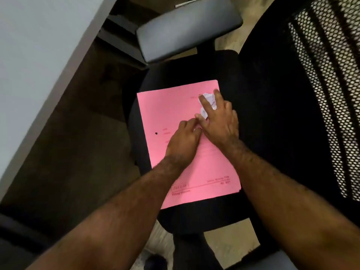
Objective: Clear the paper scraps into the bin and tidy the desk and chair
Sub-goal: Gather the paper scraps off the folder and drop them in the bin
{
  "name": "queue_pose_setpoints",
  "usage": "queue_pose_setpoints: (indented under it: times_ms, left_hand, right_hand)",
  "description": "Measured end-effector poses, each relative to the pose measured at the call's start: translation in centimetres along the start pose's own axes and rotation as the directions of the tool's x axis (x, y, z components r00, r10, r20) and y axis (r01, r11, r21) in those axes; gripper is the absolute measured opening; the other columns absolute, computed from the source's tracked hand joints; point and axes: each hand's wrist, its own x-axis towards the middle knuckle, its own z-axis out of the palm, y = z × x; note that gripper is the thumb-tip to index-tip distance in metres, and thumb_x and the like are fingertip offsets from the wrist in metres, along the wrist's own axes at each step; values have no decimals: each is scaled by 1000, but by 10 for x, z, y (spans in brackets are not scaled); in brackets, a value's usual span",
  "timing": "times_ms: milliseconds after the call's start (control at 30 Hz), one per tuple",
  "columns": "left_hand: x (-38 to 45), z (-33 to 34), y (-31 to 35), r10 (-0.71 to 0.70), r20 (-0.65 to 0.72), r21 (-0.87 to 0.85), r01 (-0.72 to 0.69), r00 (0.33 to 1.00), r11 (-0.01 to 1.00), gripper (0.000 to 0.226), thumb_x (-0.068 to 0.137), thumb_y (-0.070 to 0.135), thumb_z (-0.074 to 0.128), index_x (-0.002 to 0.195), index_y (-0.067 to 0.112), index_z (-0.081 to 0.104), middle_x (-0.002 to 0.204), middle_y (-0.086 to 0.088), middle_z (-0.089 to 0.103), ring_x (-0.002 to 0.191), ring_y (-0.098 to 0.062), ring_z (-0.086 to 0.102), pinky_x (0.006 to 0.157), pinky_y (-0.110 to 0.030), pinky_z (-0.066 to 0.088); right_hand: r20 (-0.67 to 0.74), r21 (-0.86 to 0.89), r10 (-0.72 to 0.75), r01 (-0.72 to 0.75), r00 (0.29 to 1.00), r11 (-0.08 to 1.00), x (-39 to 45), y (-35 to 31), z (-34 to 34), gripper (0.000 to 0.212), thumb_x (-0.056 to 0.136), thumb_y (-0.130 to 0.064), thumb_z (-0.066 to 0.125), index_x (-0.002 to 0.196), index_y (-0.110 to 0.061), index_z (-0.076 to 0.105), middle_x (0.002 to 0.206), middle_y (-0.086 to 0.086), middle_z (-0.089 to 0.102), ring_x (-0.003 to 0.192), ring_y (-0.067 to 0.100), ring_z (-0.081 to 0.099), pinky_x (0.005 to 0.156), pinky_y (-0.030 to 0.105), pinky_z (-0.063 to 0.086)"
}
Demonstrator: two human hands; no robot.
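Gathering scraps off the chair

My right hand (218, 121) closes over crumpled paper scraps (208, 102) on the pink folder (175, 114) lying on the chair seat (253, 114); my left hand (185, 141) pinches beside it, contents unclear. Binning and tidying remain.

The right hand (218, 121) covers most of the crumpled paper scrap (209, 99). Print on the pink folder (175, 106) is too blurred to read (partly under both forearms). The mesh chair back (321, 84) runs off the right edge.
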Motion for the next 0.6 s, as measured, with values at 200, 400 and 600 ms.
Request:
queue_pose_setpoints:
  times_ms: [200, 400, 600]
  left_hand:
    - [-17, -1, -20, 21, -61, -60, -24, 998, 998, 30, 93, 20, 58, 120, 8, 59, 127, -10, 56, 115, -22, 49, 96, -32, 47]
    - [-45, -19, -26, -70, -181, -124, 48, 981, 991, 28, 86, 12, 67, 112, 2, 65, 114, -15, 64, 106, -29, 58, 89, -40, 55]
    - [-108, -37, -44, -195, -415, -210, 115, 889, 971, 23, 89, 15, 52, 96, 1, 70, 97, -13, 67, 89, -28, 60, 73, -32, 53]
  right_hand:
    - [-51, 6, -78, 79, 996, 997, -3, -7, 13, 33, 95, -39, 53, 108, -10, 61, 115, 19, 58, 89, 32, 54, 65, 35, 43]
    - [-129, 191, -98, 122, 987, 974, -19, -17, 10, 28, 94, -28, 60, 82, -3, 61, 79, 16, 59, 68, 29, 56, 55, 36, 51]
    - [-286, 332, -144, 239, 947, 912, -58, -81, 6, 29, 91, -23, 65, 72, -2, 59, 64, 13, 59, 53, 25, 52, 49, 28, 44]
